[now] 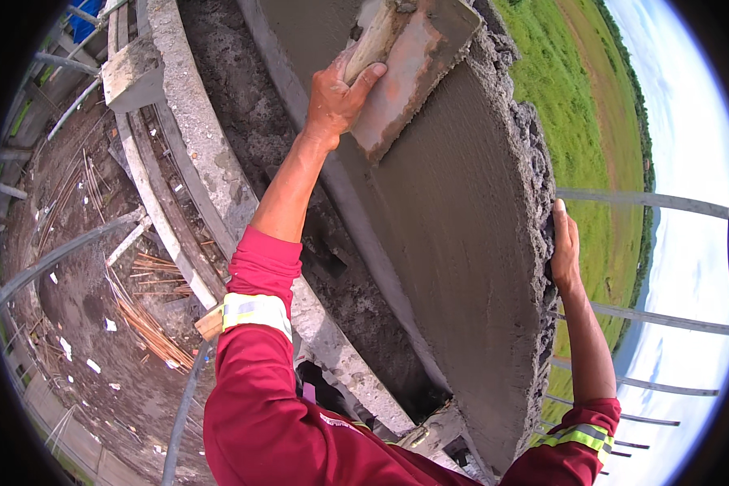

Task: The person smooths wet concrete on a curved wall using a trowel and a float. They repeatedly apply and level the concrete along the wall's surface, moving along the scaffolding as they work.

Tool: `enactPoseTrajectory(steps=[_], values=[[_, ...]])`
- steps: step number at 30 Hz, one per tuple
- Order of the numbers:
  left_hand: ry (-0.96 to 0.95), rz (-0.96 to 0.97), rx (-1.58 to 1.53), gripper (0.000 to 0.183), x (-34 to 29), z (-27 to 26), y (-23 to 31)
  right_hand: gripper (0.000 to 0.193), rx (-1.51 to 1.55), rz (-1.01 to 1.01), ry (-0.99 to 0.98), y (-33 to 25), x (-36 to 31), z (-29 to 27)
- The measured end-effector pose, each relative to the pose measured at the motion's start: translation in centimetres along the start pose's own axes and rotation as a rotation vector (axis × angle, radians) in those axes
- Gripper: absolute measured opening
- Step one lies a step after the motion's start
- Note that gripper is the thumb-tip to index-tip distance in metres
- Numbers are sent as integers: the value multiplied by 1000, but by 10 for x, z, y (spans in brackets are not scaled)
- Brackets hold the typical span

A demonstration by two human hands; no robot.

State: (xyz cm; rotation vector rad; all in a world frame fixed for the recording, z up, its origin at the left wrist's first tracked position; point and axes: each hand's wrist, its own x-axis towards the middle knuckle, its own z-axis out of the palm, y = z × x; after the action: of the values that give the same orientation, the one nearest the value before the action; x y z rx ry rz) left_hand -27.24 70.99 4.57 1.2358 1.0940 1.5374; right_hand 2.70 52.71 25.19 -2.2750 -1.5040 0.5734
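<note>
My left hand (336, 97) is closed around the wooden handle of a plastering trowel (409, 85). The wide, flat blade is smeared with grey mortar and has reddish patches. It lies over the upper part of a curved band of wet mortar (454, 235), which looks smooth with faint drag lines. At the band's right side runs a ragged, lumpy mortar edge (535, 170). My right hand (567, 247) rests against that edge with its fingers stretched out; nothing shows in it, and part of the hand is hidden behind the edge.
Left of the mortar lies a rough trough (243, 89), then a curved concrete ledge (194, 97). Far below, a dirt floor (81, 324) holds thin rods (150, 324) and litter. Metal poles (65, 259) cross at left; more bars (648, 198) jut out at right above green grass (559, 73).
</note>
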Motion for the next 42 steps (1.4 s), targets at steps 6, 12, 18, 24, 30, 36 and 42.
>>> enactPoseTrajectory(steps=[6, 12, 18, 24, 30, 36, 42], values=[[-120, 250, 59, 62, -119, 49, 19, 67, -10, -34, 75, 5, -2, 3], [-284, 447, 38, 83, -246, 93, 38, 71, 97, 24, -92, 19, 8, -6], [-428, 328, 23, 75, -351, 83, 59, 72, 44, -51, -62, 30, 14, -6], [202, -529, -346, 42, -286, 48, -12, 74, 83, 12, -139, 28, 14, -8], [400, -815, -609, 40, -179, 18, -112, 72, 29, 2, -39, 24, 7, -6], [339, -755, -572, 39, -141, 30, -98, 76, 72, 37, -96, 30, 15, -10], [118, -454, -264, 47, -170, 56, 15, 65, 88, -13, 14, 34, 13, -6]])
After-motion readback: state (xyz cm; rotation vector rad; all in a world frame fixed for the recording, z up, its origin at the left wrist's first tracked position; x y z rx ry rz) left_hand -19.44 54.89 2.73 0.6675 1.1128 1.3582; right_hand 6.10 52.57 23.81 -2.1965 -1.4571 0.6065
